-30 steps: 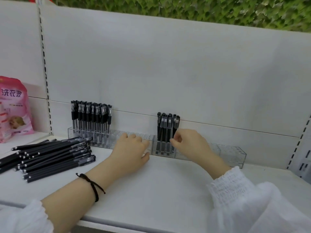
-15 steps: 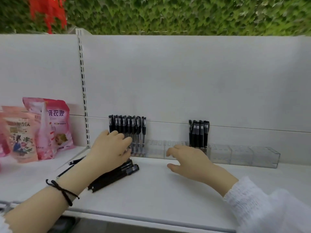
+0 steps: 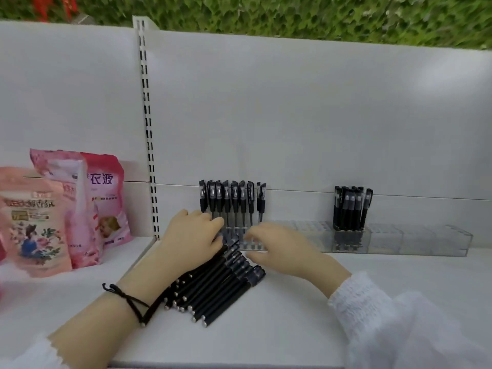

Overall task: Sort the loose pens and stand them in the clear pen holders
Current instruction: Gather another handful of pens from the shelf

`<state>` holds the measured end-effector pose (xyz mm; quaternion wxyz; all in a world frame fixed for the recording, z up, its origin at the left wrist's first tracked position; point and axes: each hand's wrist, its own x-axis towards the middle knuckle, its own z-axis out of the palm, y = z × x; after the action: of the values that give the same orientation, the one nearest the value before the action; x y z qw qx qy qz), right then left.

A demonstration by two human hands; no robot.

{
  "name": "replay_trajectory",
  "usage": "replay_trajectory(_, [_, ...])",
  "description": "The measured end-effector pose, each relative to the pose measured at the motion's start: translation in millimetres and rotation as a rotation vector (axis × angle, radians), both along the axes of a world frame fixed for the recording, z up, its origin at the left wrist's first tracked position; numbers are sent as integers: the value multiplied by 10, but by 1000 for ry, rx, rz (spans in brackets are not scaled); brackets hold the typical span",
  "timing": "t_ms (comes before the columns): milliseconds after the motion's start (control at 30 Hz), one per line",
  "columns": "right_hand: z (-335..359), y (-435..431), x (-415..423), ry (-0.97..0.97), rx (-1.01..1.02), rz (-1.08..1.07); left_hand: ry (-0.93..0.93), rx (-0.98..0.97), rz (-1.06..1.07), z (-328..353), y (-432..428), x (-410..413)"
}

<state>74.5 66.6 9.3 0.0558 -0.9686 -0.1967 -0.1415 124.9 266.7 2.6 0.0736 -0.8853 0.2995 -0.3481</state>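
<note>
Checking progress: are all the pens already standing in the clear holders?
No: a pile of loose pens lies flat on the shelf, partly under the left hand.

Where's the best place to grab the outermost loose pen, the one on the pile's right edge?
Pinch the outermost pen at mid-barrel, coming from the right and above. It lies flat and diagonal, cap toward the holders. Its right side faces bare shelf, while its left abuts the other pens.
</note>
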Motion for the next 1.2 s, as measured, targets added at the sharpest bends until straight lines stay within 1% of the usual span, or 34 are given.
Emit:
replay_trajectory(67, [27,108,113,54,108,52,61,-98,-18,-21,-3,60])
replay_trajectory(200, [-27,185,246,212,278,120,244,-283,-78,-49,33,86])
replay_trajectory(300, [-70,116,288,272,340,142,341,-353,-100,-83,69,69])
replay_trajectory(433, [-101,28,290,355,311,119,384,-416,-128,-104,37,32])
replay_trajectory(500, [-114,11,281,392,346,116,414,-428,-141,-119,13,25])
replay_trajectory(600, [-74,-5,264,379,497,160,482,-469,-206,-109,5,19])
replay_trajectory(733, [-15,8,260,261,810,191,712,-575,-365,-81,3,-22])
replay_trajectory(800, [15,28,273,220,918,183,717,-587,-375,-92,-10,-8])
replay_trajectory(867, [32,28,278,224,975,165,695,-670,-375,-103,-18,12])
replay_trajectory(933, [18,10,276,274,963,135,712,-751,-371,-112,-21,23])
replay_trajectory(1033, [-37,2,265,347,873,73,747,-804,-337,-143,-31,46])
replay_trajectory(1067, [-57,5,268,339,806,57,754,-832,-323,-148,-31,58])
replay_trajectory(1133, [-105,8,285,260,617,14,748,-927,-302,-139,-25,75])
replay_trajectory(1200, [-163,26,312,213,523,-42,728,-1018,-283,-117,-14,80])
